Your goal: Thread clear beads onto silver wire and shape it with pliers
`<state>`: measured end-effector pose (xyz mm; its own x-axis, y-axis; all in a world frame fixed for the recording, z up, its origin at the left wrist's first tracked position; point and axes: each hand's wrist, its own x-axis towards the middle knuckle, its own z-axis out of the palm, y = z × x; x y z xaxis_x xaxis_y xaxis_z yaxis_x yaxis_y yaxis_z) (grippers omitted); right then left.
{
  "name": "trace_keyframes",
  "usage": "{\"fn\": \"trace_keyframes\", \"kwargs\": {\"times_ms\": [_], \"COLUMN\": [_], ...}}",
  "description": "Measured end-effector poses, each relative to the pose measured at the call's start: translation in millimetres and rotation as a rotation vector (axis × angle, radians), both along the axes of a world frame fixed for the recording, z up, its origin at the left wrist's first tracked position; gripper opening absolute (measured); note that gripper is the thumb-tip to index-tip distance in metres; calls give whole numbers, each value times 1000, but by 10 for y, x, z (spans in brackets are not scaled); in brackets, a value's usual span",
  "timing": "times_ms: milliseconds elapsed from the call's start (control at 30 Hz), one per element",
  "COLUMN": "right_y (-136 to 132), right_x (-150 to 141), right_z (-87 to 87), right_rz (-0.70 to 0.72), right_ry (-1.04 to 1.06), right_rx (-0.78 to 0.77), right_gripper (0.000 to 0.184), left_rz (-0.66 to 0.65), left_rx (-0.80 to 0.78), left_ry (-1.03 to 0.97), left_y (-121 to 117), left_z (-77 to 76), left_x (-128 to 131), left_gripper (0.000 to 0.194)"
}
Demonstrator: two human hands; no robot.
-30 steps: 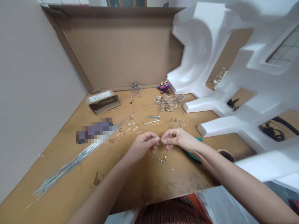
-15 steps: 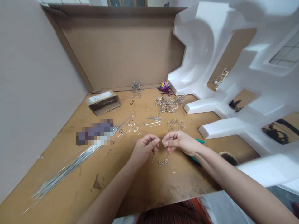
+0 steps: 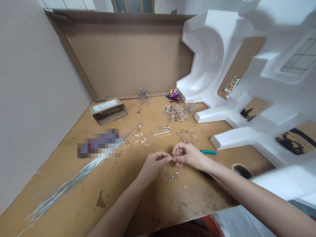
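Observation:
A small wire ring strung with clear beads (image 3: 173, 176) hangs below my fingertips, just above the tabletop. My left hand (image 3: 158, 163) pinches its upper left part between thumb and forefinger. Opposite it, my right hand (image 3: 186, 156) pinches the wire too, and the two sets of fingertips nearly touch. The exact spot where the wire ends meet is hidden by the fingers. Behind my right hand lies a finished-looking beaded wire ring (image 3: 187, 135). Pliers with teal handles (image 3: 208, 152) lie partly under my right wrist.
A bundle of long silver wires (image 3: 71, 186) lies at the left. Short cut wires (image 3: 161, 130), loose clear beads (image 3: 140, 138) and a heap of beaded wire rings (image 3: 175, 113) are farther back. An open small carton (image 3: 110, 113) stands back left. White foam packing (image 3: 229, 141) borders the right side.
Both hands are slightly lower in view, and so is the whole scene. The fingertips have come closer together on the wire ring, which both hands still hold.

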<state>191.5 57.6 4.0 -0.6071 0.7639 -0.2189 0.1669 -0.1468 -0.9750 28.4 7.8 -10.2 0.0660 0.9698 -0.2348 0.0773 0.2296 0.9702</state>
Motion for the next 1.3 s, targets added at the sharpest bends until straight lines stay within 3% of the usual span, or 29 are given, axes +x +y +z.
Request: {"fn": "trace_keyframes", "kwargs": {"times_ms": [233, 400, 467, 567, 633, 733, 900, 967, 1100, 1200, 1300], "right_y": [-33, -3, 29, 31, -20, -136, -193, -150, -44, 15, 58], "right_x": [51, 179, 325, 604, 760, 870, 804, 782, 829, 906, 954], "right_z": [16, 47, 79, 124, 126, 65, -89, -119, -59, 82, 244], "right_rz": [44, 146, 190, 124, 116, 195, 219, 212, 134, 87, 235], "right_ry": [6, -71, -211, -633, -835, -995, -1157, -1174, -1150, -1073, -943], "right_rx": [-24, -15, 135, 692, 963, 1050, 1110, 1139, 1223, 1366, 1557], "right_gripper": [25, 22, 18, 22, 40, 63, 69, 59, 19, 19, 22], "left_rz": [11, -61, -78, -68, -41, 7, 36, 25, -1, -26, -49], "left_rx": [39, 50, 49, 17, -21, -66, -91, -99, -113, -123, -140], "left_ry": [-23, -23, -17, -38, -70, -104, -163, -210, -330, -400, -440], "left_y": [-18, -15, -10, 0, 9, 25, 47, 50, 47, 37, 22], "left_z": [-26, -45, -47, -40, -36, -46, -97, -114, -124, -112, -96], "left_x": [50, 62, 62, 57, 53, 54, 47, 30, -7, -22, -29], "left_gripper": [24, 24, 24, 26, 28, 31, 29, 27, 22, 20, 19]}}
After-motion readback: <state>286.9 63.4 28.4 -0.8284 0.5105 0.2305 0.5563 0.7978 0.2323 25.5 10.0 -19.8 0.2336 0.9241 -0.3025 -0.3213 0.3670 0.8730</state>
